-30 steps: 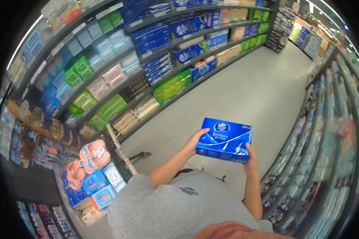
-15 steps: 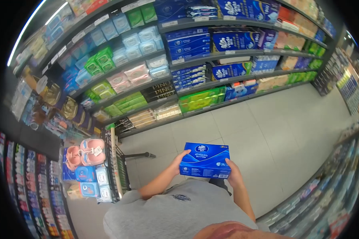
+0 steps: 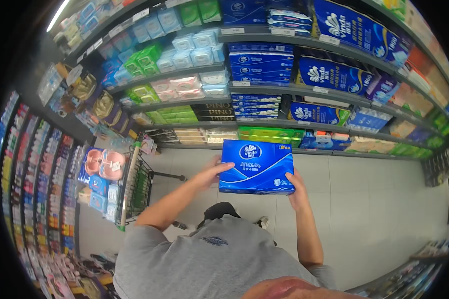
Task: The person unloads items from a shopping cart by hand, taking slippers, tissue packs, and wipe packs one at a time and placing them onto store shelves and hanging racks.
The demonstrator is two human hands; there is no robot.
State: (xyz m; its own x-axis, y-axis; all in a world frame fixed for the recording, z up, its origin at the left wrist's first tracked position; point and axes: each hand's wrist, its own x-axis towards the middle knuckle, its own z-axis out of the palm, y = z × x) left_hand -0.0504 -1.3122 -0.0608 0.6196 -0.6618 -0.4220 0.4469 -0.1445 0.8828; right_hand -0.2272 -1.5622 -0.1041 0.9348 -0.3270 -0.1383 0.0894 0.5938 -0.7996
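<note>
A blue Vinda tissue pack (image 3: 257, 172) is held out in front of my chest, its printed front facing up toward me. My left hand (image 3: 213, 172) grips its left side, thumb lying on the front. On the opposite side, my right hand (image 3: 298, 188) clasps the lower right edge, with the thumb near the corner. The other fingers of both hands are mostly hidden behind the pack. Beyond it, shelves carry more blue Vinda packs (image 3: 261, 69) and a green pack (image 3: 270, 134) on the bottom level.
To my left stands a shopping cart (image 3: 136, 187). Pink slippers (image 3: 105, 164) and blue-and-white packs (image 3: 99, 194) are at its left. Shelves (image 3: 264, 37) of tissues and wipes curve across the front. Pale tiled floor (image 3: 356, 204) extends to the right; another shelf (image 3: 409, 276) stands lower right.
Both hands have raised the tissue pack, and it looks larger and higher in view. The view has turned, so the front shelves appear more level and the cart sits lower in its surroundings.
</note>
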